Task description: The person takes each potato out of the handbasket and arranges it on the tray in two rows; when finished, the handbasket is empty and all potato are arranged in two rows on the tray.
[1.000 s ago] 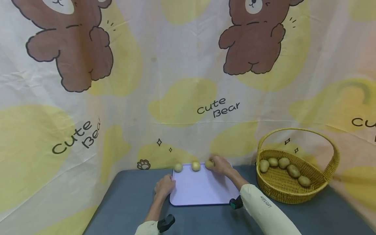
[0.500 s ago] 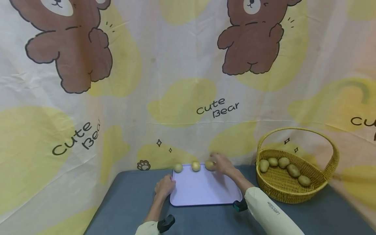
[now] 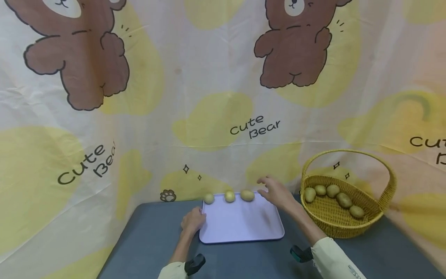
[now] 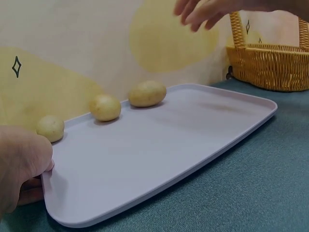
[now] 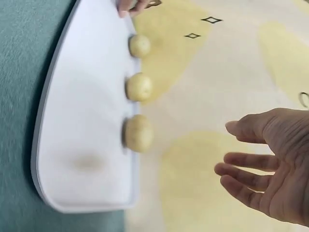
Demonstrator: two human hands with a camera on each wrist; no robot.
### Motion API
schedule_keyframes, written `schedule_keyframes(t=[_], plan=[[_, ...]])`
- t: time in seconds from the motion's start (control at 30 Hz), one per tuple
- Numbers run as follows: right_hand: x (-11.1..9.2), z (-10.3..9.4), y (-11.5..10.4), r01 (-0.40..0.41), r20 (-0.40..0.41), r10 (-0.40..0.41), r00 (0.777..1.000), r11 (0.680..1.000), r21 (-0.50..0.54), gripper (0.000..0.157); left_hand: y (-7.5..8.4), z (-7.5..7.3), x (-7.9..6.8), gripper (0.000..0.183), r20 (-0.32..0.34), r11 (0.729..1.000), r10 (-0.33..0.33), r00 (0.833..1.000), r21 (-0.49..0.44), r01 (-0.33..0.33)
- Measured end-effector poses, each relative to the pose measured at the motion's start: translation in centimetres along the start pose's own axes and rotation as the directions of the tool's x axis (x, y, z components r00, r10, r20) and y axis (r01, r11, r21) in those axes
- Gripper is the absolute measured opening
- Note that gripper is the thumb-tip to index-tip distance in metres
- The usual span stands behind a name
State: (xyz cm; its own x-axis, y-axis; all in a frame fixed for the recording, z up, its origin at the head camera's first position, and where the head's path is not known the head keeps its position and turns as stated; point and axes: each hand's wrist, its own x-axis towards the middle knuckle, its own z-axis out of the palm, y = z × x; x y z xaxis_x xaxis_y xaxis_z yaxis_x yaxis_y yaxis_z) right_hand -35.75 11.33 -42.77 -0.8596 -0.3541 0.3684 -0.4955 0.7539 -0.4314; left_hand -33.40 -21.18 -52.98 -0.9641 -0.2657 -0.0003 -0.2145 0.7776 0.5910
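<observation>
Three potatoes stand in a row along the back edge of a pale lilac tray (image 3: 240, 223): a round one (image 3: 209, 198) at the left corner, a middle one (image 3: 229, 196) and a longer one (image 3: 247, 195) to the right. My left hand (image 3: 193, 221) grips the tray's left rim; the left wrist view shows the thumb over the rim and fingers beneath. Above the tray's back right corner hangs my right hand (image 3: 277, 192), apart from the potatoes. Its fingers are spread and loosely bent with nothing in them, as the right wrist view (image 5: 275, 169) also shows.
A yellow woven basket (image 3: 336, 229) with a tall handle stands right of the tray, with several potatoes (image 3: 344, 200) inside. The table (image 3: 153, 232) has a blue-grey cover. A bear-print cloth (image 3: 209, 77) hangs right behind the tray.
My right hand has let go of the right-hand potato, which stays at the tray's back edge, and has moved up and right. The left hand keeps its hold on the rim.
</observation>
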Motion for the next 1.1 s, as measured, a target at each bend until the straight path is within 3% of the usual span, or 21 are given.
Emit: schedule_keyframes(t=[0.23,0.4,0.53,0.7,0.87,0.97,1.1], plan=[[-2.5,-4.2,0.4,0.051,-0.104,-0.054,0.993,0.998,-0.035,0.016,0.3,-0.2,-0.3,0.021,0.013,1.0,-0.018,1.0,0.005,0.018],[-3.9,-7.6,1.6,0.033,-0.091,-0.038,0.995,0.997,-0.065,0.01,0.3,-0.4,-0.3,0.02,0.014,1.0,-0.008,1.0,0.013,0.008],[-4.4,-10.2,4.0,-0.022,0.009,0.023,1.0,0.998,-0.052,0.012,0.2,-0.5,0.0,0.021,0.006,1.0,-0.008,1.0,0.014,0.008],[-4.5,-13.2,7.8,-0.045,0.192,0.054,0.98,0.998,-0.051,0.013,0.0,-0.4,0.2,0.022,0.003,1.0,-0.001,1.0,0.006,0.001],[-3.5,-15.3,10.7,-0.015,0.345,0.016,0.938,1.0,-0.006,0.013,-0.1,-0.2,0.2,0.021,0.01,1.0,-0.005,1.0,0.007,0.004],[-2.5,-15.6,11.9,-0.082,0.418,0.077,0.905,0.997,-0.004,0.02,-0.1,-0.1,0.2,0.02,0.007,1.0,-0.006,1.0,0.004,0.005],[-1.4,-14.5,13.6,-0.198,0.466,0.172,0.868,0.98,0.008,0.029,0.0,-0.1,0.0,0.022,0.002,1.0,-0.007,1.0,0.001,0.007]])
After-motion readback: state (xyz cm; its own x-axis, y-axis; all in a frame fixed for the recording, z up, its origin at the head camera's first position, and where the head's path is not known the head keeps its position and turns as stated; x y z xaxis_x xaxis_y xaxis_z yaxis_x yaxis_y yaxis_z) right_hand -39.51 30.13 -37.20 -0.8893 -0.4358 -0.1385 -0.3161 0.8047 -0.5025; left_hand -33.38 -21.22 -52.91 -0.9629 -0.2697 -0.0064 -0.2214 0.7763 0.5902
